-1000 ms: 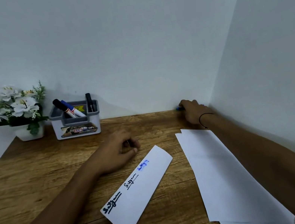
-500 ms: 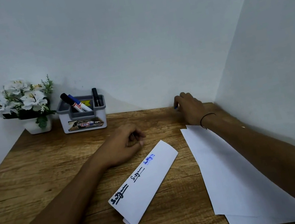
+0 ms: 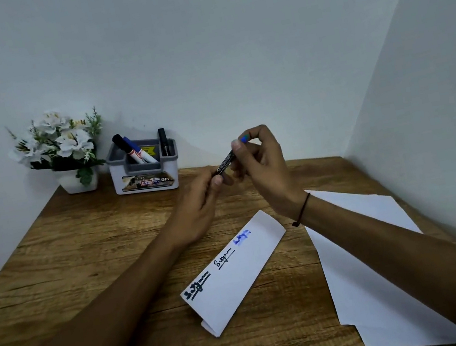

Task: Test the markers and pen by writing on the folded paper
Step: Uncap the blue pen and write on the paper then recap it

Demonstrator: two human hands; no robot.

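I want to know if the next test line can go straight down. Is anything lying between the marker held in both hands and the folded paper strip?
Nothing visible does. The dark marker with a blue end is held by the left hand and right hand above the wooden desk, and the white folded paper strip lies uncovered just in front.

A wooden desk (image 3: 83,259) fills the lower frame. On it: a flower pot (image 3: 77,179) and a grey holder (image 3: 144,172) at upper left, folded paper (image 3: 238,274) at centre, loose white sheets (image 3: 368,270) at right.
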